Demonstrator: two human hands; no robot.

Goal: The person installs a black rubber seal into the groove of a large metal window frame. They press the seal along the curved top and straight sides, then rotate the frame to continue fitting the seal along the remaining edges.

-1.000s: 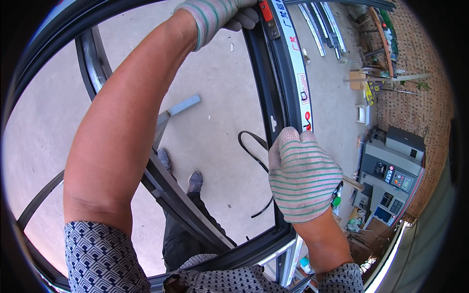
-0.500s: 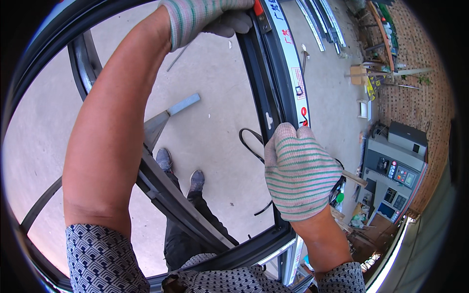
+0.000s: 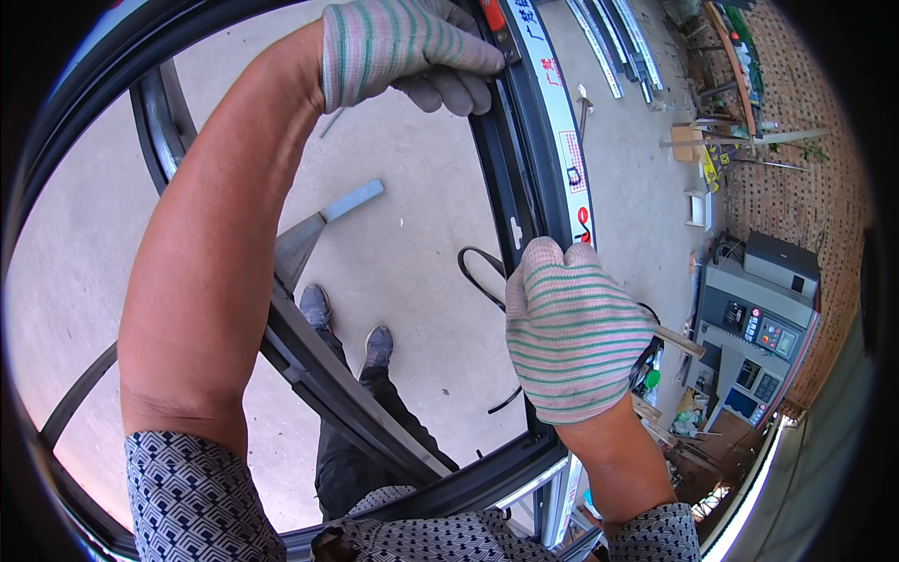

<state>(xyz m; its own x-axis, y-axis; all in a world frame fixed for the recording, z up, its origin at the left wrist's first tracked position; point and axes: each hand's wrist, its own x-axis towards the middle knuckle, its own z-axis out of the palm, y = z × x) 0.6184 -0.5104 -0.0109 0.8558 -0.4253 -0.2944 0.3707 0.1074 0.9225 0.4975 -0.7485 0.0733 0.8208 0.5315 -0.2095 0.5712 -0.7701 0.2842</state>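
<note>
A black metal frame [image 3: 499, 178] with a white printed film along its outer edge surrounds the view below me. At the top, my left hand [image 3: 398, 56], in a striped knit glove, is closed at the right rail, just below a small red part [image 3: 492, 13]. Its fingertips lie along the rail and the other fingers curl beneath. My right hand [image 3: 581, 342], also gloved, forms a fist over the same rail lower down; what is inside its fingers is hidden. A thin black strip [image 3: 468, 265] loops beside this fist, and a pale rod [image 3: 682, 341] shows at its far side.
Below lie a concrete floor [image 3: 431, 215] and a grey metal bar [image 3: 352, 199]. A curved dark frame piece [image 3: 328, 393] crosses near my legs. At right stand a grey machine with a control panel [image 3: 773, 332] and a cardboard box [image 3: 686, 143]. Long profiles [image 3: 618, 47] lie at the upper right.
My left hand has come down a little along the right rail, away from the red part, showing more of its fingers. My right hand has barely moved.
</note>
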